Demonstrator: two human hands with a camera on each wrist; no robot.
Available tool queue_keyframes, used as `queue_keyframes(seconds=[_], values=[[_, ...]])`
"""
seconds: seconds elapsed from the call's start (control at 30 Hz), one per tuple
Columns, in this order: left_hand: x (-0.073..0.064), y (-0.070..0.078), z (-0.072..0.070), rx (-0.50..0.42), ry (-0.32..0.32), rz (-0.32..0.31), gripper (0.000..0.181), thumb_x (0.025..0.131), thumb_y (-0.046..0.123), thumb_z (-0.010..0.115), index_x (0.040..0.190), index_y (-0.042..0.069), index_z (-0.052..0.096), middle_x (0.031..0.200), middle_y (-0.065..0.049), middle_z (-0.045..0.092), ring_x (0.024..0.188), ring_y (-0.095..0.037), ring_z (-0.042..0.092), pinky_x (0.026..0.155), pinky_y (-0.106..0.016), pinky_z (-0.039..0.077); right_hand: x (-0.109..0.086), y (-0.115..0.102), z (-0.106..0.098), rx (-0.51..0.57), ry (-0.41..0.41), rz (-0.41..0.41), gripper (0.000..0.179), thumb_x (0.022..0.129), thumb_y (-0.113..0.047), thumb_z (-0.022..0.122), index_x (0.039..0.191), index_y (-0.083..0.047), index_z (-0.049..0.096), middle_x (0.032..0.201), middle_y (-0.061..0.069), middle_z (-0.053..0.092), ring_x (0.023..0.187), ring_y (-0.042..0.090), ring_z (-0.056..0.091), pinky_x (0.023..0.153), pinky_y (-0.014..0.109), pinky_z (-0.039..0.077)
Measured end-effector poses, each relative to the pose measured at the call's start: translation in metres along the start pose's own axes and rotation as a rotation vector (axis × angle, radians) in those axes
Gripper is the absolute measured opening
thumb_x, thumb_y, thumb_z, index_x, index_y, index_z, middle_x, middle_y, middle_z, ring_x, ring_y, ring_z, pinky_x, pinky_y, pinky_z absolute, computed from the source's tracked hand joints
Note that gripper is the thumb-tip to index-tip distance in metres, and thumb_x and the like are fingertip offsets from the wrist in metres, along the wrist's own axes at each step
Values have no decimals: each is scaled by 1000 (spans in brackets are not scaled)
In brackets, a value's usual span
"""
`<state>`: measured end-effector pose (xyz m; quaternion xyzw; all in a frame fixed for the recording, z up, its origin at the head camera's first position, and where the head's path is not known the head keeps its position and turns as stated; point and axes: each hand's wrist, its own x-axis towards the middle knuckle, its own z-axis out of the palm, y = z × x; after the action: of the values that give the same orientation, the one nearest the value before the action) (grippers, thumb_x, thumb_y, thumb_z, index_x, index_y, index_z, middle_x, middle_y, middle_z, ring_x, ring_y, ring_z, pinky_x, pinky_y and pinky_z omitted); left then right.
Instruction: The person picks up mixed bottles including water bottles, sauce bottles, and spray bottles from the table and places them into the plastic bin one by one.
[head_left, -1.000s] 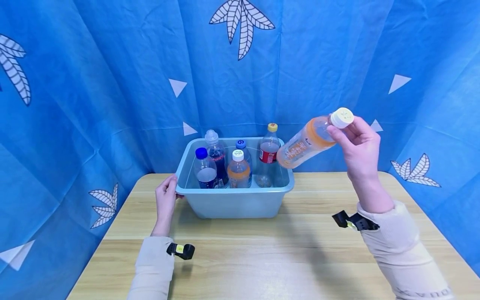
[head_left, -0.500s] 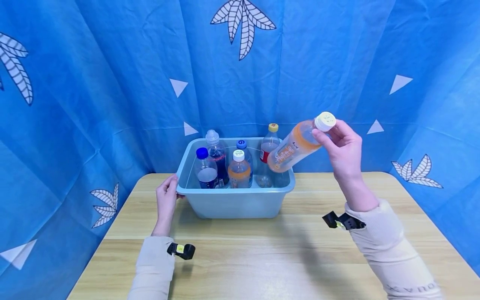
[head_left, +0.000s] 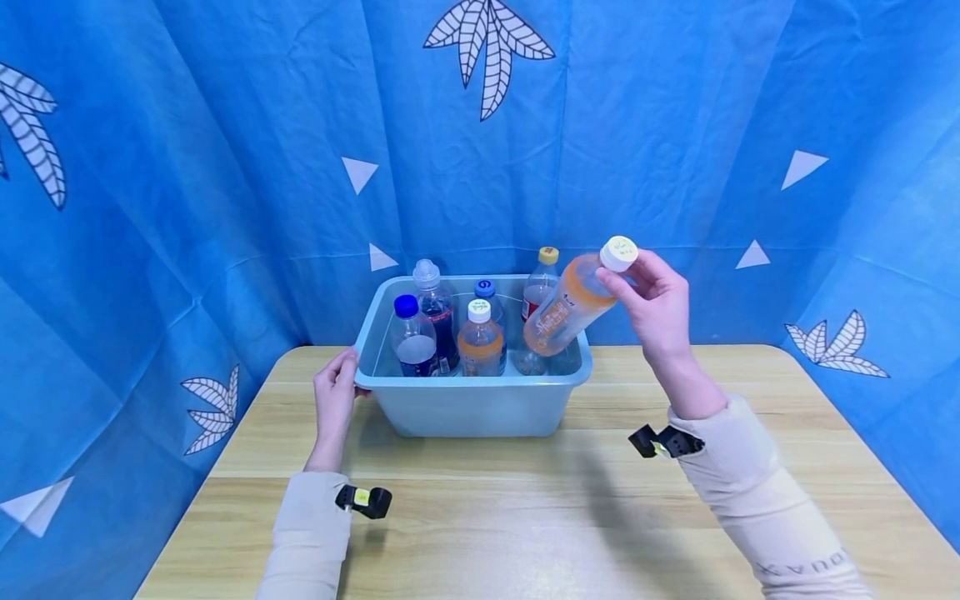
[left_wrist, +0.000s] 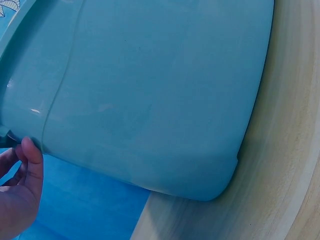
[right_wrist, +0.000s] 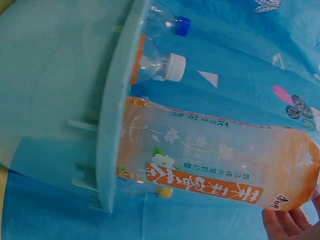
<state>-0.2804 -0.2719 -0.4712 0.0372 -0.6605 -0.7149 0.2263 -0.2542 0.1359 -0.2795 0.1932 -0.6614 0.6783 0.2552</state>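
My right hand [head_left: 660, 304] holds a tilted plastic drink bottle [head_left: 570, 304] by its neck, just under the white cap. The bottle's lower end slants down over the right end of a light-blue plastic bin [head_left: 472, 408]. In the right wrist view, the bin's rim [right_wrist: 115, 105] hides the base of the bottle [right_wrist: 210, 155], whose label is orange and white with flowers. At the bin's left end, my left hand [head_left: 335, 392] grips the rim. Thumb and fingers of that hand [left_wrist: 22, 192] pinch the bin's edge in the left wrist view.
Inside the bin stand several bottles: a blue-capped one [head_left: 414, 346], a clear-topped one with dark label [head_left: 438, 321], a white-capped orange one [head_left: 480, 346], a blue-lidded one [head_left: 486, 290] and a yellow-capped one [head_left: 542, 283]. Wooden table [head_left: 480, 517]; blue curtain [head_left: 637, 125] behind.
My right hand has moved left and down with the bottle, bringing its lower end over the bin and tilting it more upright. The left hand and bin stay in place.
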Motion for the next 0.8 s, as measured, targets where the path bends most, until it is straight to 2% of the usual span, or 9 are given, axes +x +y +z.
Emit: queue_keyframes(seconds=[0.03,0.07,0.13,0.2,0.23,0.43,0.53,0.6,0.8], values=[[-3,5,2,11,3,6,34,89,25,50,115,5,59,98,-13,58,56,-13,54,48,-24,47,0,2,1,-7,-1,2,28,78,-8,67,105,-8,64,99,2,63,97,17,57,85,28,45],[-9,17,7,37,17,-10,35,90,24,50,116,3,58,99,-15,57,57,-13,54,49,-24,48,0,4,2,-16,-3,5,28,78,-8,68,105,-8,64,99,2,63,97,17,57,84,28,45],[-9,15,6,21,12,6,37,89,27,51,115,2,59,97,-16,57,56,-12,53,49,-24,47,-1,9,3,-30,-7,10,28,78,-9,68,105,-8,64,99,2,63,97,17,57,83,27,46],[-25,46,19,109,57,-14,40,89,30,50,116,1,57,97,-18,55,56,-12,53,49,-25,47,-1,12,5,-44,-7,18,28,77,-10,68,106,-8,64,100,1,63,96,16,57,83,27,46],[-25,47,20,113,63,-20,41,89,30,50,116,0,57,97,-18,55,56,-12,53,49,-25,47,-2,14,6,-52,-7,21,29,77,-11,68,106,-9,64,100,1,63,96,16,57,82,26,46],[1,-5,0,0,28,-9,34,87,29,55,114,9,61,96,-11,58,57,-17,55,45,-25,46,-3,23,10,-68,-13,25,29,77,-13,69,105,-7,64,98,0,63,93,16,58,80,25,47],[5,-12,-3,29,38,-22,37,87,34,54,116,11,60,100,-10,58,58,-17,55,46,-26,47,-5,27,12,-84,-22,40,30,78,-15,69,106,-6,63,98,-1,63,92,15,58,80,26,47],[6,-13,-5,0,18,-18,37,88,31,53,117,9,59,100,-12,58,57,-18,55,45,-28,47,-6,31,14,-97,-28,55,31,78,-16,69,107,-5,62,98,-1,63,91,15,58,80,26,47],[26,-55,-15,67,59,37,37,86,39,54,115,16,61,99,-11,58,56,-18,55,45,-29,48,-8,36,18,-149,-59,100,33,79,-16,67,109,-4,60,102,2,62,94,15,57,81,29,47]])
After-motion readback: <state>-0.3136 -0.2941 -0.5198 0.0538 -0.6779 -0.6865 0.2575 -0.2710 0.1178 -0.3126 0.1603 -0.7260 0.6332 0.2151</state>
